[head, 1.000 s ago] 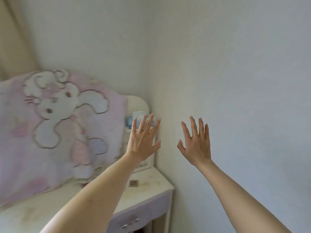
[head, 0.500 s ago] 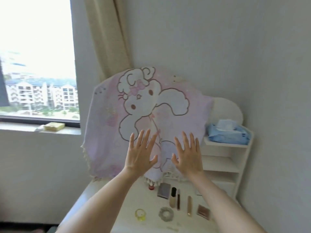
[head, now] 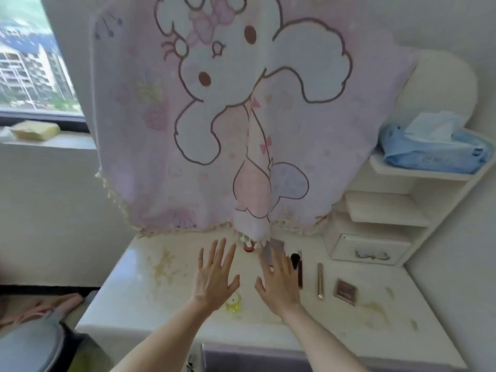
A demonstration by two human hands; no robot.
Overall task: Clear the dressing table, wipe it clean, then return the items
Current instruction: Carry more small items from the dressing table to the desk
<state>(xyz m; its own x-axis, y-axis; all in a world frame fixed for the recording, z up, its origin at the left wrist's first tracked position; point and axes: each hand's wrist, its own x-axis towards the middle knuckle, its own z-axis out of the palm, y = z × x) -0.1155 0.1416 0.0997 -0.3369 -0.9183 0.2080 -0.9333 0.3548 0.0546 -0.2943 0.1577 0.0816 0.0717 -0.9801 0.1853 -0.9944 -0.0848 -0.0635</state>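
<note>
The white dressing table (head: 349,334) carries yellowish stains and small cosmetics. My left hand (head: 214,277) and my right hand (head: 279,283) hover open above its middle, palms down, holding nothing. Under the left wrist lies a yellow ring-shaped item (head: 234,304). Behind my right hand a grey compact (head: 271,251) is partly hidden. To the right lie a black-tipped brush (head: 295,260), a dark red stick (head: 300,275), a gold tube (head: 320,281) and a brown square palette (head: 346,291). A small red item (head: 248,248) sits under the cloth's fringe.
A pink cartoon-rabbit cloth (head: 241,116) drapes over the mirror behind the table. White shelves (head: 386,208) at right hold a blue tissue pack (head: 434,149) and a small drawer (head: 367,249). A window sill at left bears a yellow sponge (head: 35,130). A grey stool (head: 29,347) stands lower left.
The view has swung from the wall and dropped onto the tabletop. Both open hands now hover low over the cosmetics instead of in front of the cloth.
</note>
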